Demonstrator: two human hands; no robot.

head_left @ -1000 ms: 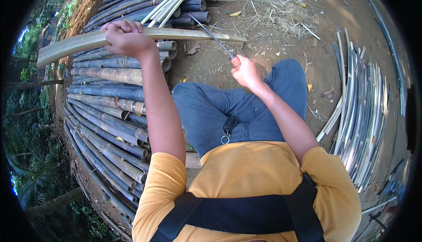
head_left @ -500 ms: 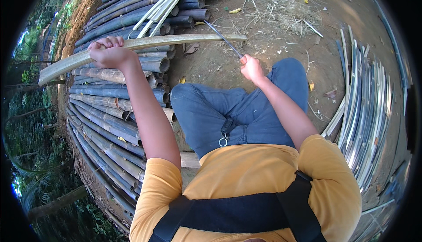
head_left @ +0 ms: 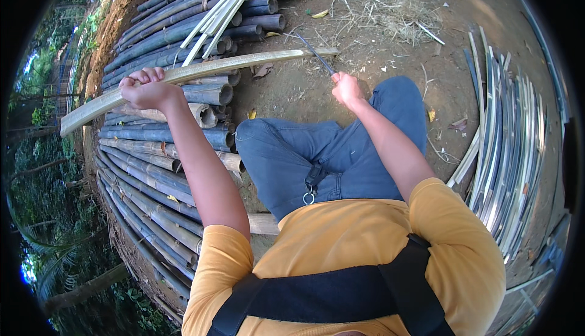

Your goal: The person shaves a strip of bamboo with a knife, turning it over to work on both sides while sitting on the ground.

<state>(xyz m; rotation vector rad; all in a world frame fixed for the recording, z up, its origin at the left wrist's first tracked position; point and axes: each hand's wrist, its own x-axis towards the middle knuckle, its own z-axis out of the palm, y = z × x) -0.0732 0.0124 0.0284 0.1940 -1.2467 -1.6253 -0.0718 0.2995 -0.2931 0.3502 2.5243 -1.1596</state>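
My left hand point(head_left: 146, 89) is closed around a long pale split bamboo strip point(head_left: 222, 64) near its wide left end. The strip slants up to the right in front of my knees and narrows toward its right end. In my right hand point(head_left: 348, 89), closed on the handle, is a thin-bladed knife point(head_left: 317, 57). Its blade points away to the upper left and crosses the strip near the right end. Whether the edge bites into the bamboo is too small to tell. The handle is mostly hidden by my fingers.
Dark bamboo poles point(head_left: 201, 138) lie stacked along my left side, with pale split strips point(head_left: 228, 10) across the upper ones. A heap of shavings point(head_left: 396, 16) lies on the dirt ahead. Many long slats point(head_left: 509, 159) are bundled at my right. My crossed legs point(head_left: 292, 153) are below the strip.
The strip's left end has dropped a little, and my left hand has shifted slightly down and left with it. The knife still crosses the strip near its right end, its blade at a slightly steeper angle.
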